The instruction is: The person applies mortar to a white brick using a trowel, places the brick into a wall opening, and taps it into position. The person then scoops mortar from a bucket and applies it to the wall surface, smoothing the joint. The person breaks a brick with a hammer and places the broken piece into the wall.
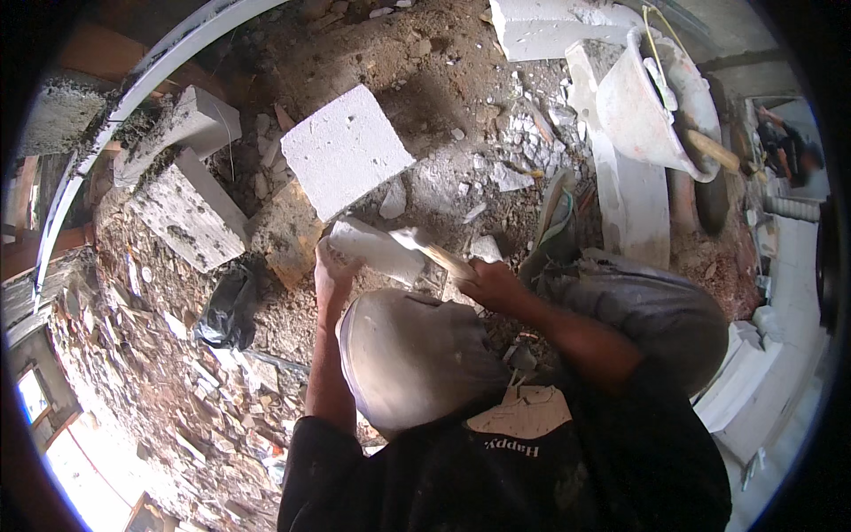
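My left hand [333, 268] grips the left end of a long, narrow piece of white aerated block [379, 250], which lies tilted just in front of my knees. In my right hand [489, 285] is a hammer [450, 262], held closed around its pale wooden handle. The dusty head of the hammer is over the right part of the block piece; whether it touches cannot be made out. A larger white block [347, 151] with a pitted face rests just beyond, close to my left hand.
More white blocks [189, 210] lie at the left, beside a black plastic bag [228, 309]. A whitish bucket [631, 111] stands tipped at the far right, with a wooden-handled tool [712, 149] in it. Rubble [195, 390] covers the ground at left; white chips [510, 177] lie ahead.
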`<state>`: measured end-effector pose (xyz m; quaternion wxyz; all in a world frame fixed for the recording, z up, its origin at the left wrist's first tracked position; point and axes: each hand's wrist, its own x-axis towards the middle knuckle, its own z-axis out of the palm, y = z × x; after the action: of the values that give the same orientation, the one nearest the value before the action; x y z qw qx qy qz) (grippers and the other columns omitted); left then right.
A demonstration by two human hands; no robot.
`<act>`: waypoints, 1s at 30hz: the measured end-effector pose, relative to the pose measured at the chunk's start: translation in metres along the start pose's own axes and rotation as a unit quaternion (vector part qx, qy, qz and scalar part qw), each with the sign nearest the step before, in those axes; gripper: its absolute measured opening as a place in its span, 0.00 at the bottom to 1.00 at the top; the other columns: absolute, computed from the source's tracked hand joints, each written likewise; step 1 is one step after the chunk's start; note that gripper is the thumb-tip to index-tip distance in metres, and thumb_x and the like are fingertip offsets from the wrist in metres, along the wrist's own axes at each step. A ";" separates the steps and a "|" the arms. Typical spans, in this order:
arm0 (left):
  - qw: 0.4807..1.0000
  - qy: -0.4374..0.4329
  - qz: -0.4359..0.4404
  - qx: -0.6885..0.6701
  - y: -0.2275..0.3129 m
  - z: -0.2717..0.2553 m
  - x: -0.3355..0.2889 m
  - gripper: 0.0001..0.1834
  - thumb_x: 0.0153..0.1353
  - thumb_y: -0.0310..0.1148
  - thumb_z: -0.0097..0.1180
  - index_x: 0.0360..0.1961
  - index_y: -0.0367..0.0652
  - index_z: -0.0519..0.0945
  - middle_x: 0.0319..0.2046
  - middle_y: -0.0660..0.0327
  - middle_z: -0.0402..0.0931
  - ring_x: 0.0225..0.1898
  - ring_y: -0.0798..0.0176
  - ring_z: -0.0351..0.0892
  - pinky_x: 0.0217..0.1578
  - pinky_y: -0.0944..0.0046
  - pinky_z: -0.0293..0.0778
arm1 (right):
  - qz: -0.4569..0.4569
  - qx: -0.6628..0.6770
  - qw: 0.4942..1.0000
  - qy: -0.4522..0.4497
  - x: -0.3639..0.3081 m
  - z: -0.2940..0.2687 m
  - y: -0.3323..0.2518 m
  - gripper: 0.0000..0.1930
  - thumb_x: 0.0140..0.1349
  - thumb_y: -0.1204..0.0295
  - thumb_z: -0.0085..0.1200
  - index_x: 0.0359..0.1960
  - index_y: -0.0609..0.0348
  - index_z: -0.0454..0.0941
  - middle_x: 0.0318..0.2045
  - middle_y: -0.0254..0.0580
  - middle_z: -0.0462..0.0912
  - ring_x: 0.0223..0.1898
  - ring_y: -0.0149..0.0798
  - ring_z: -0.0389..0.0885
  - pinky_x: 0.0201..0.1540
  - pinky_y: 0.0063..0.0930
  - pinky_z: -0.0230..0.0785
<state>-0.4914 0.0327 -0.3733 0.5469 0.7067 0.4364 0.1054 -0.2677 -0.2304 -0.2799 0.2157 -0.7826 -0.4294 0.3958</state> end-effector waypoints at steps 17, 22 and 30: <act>0.988 0.029 -0.031 -0.146 0.058 0.006 -0.018 0.34 0.53 0.34 0.73 0.54 0.35 0.64 0.47 0.48 0.76 0.48 0.57 0.79 0.48 0.61 0.75 | 0.102 0.062 0.993 0.003 0.025 0.030 0.012 0.30 0.58 0.49 0.55 0.36 0.74 0.76 0.30 0.67 0.81 0.30 0.60 0.82 0.33 0.50 0.74; 0.974 -0.002 -0.160 -0.163 0.044 -0.002 -0.036 0.34 0.48 0.31 0.76 0.49 0.39 0.64 0.39 0.54 0.78 0.39 0.59 0.81 0.41 0.59 0.78 | 0.155 0.062 0.981 -0.104 0.013 0.035 0.009 0.33 0.58 0.46 0.51 0.42 0.73 0.77 0.34 0.66 0.81 0.37 0.61 0.82 0.40 0.52 0.73; 0.959 0.137 0.151 -0.196 0.145 -0.038 -0.054 0.46 0.45 0.30 0.78 0.61 0.39 0.60 0.54 0.51 0.67 0.54 0.56 0.74 0.53 0.56 0.78 | 0.062 0.175 0.982 0.031 0.035 -0.013 -0.051 0.29 0.60 0.50 0.59 0.46 0.68 0.77 0.25 0.54 0.80 0.27 0.45 0.79 0.34 0.42 0.72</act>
<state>-0.4751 0.0161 -0.2157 0.5876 0.6220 0.3657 0.3662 -0.2720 -0.1732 -0.2530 0.3373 -0.7700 -0.2972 0.4529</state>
